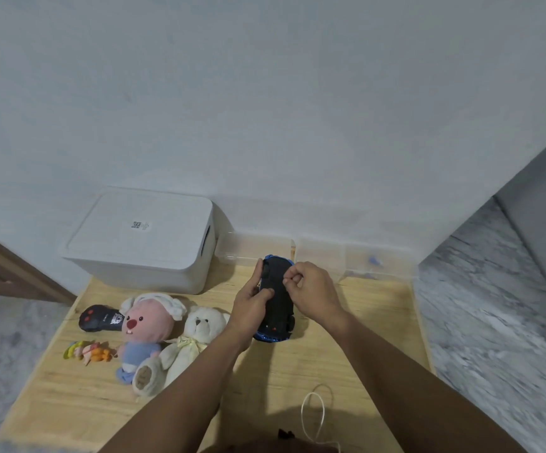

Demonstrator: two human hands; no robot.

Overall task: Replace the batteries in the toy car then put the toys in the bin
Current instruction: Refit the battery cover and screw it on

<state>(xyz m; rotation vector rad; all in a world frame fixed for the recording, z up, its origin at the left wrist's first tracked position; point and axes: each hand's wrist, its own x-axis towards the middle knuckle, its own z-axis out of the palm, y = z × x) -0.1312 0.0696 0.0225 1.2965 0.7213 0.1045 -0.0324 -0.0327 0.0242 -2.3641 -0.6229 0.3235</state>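
Toy car (276, 297) is flipped belly-up, dark underside facing the person, blue body showing only at the two ends; its long axis runs away from the person toward the wall, far end near the clear plastic boxes (320, 256), near end low over the worktop (265, 380). Left hand (252, 305) cradles the car from its left side, fingers (259, 269) wrapped up along the far left edge, thumb pressed on the underside about mid-length. Right hand (311, 291) sits on the car's right side, its fingertips (289, 280) pinched together over the far half of the underside; whether they pinch a tab, a screw or a cover edge is too small to tell. So the spot being worked lies directly under the right fingertips, and the right hand is the nearer one to it; left only steadies. Likely step: getting the battery cover open. White lidded bin (144, 237) stands left of the car, lid on. Left of the car and nearer the person: white teddy bear (196, 338), pink plush (144, 331), black remote (100, 318), small colourful toy (87, 351).
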